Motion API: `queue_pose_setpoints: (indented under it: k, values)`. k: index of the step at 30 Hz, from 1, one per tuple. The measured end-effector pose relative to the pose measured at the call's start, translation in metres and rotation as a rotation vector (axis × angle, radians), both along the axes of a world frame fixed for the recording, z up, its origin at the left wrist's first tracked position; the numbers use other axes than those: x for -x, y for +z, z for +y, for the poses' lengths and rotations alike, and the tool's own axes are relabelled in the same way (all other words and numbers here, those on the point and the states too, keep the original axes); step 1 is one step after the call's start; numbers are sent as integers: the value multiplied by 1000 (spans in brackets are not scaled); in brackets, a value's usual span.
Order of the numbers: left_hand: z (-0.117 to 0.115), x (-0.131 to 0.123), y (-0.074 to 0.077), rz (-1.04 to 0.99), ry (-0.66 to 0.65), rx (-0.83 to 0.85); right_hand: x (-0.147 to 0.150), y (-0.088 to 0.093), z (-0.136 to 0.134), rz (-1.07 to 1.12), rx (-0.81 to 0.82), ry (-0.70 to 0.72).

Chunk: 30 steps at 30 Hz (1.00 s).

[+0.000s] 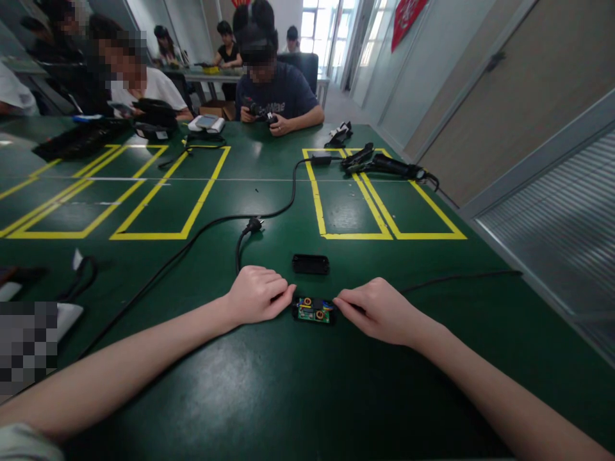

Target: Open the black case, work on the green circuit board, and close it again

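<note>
An opened black power adapter case [313, 320] lies on the green table, its green circuit board [312, 310] showing two copper-wound coils and coloured wires. My left hand [259, 294] is closed at the case's left end, its thumb at the edge. A black cord with a plug [254, 225] runs in behind this hand. At the right end, my right hand [377, 307] pinches with thumb and forefinger where wires meet the case. A black cable [461, 279] emerges behind it toward the right. Both exact grips are partly hidden. Just beyond lies the loose black cover [311, 264], hollow side up.
Yellow tape rectangles [186, 235] mark the green table [230, 397]. A long black cord [206, 227] leads to another adapter [321, 158] beside a black device [384, 164]. Across the table, a person [278, 89] holds small dark parts. Other people sit farther back.
</note>
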<state>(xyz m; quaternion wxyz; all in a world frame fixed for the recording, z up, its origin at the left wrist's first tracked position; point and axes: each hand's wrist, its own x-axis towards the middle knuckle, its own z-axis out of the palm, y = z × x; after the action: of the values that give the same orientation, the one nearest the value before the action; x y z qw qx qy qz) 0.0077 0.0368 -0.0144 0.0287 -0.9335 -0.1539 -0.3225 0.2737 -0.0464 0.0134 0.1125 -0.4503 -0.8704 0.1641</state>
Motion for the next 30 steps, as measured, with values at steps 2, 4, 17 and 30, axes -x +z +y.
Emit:
queue_pose_setpoints:
  k: [2, 4, 17, 30]
  values:
    - [1, 0, -1, 48, -19, 9, 2, -1, 1, -25, 5, -12]
    - [2, 0, -2, 84, -21, 25, 2, -1, 2, -43, -7, -28]
    - [6, -1, -3, 120, 137, 113, -8, -17, 16, 116, -120, -119]
    - [9, -2, -4, 113, 214, 209, -4, -9, 19, 170, 113, -206]
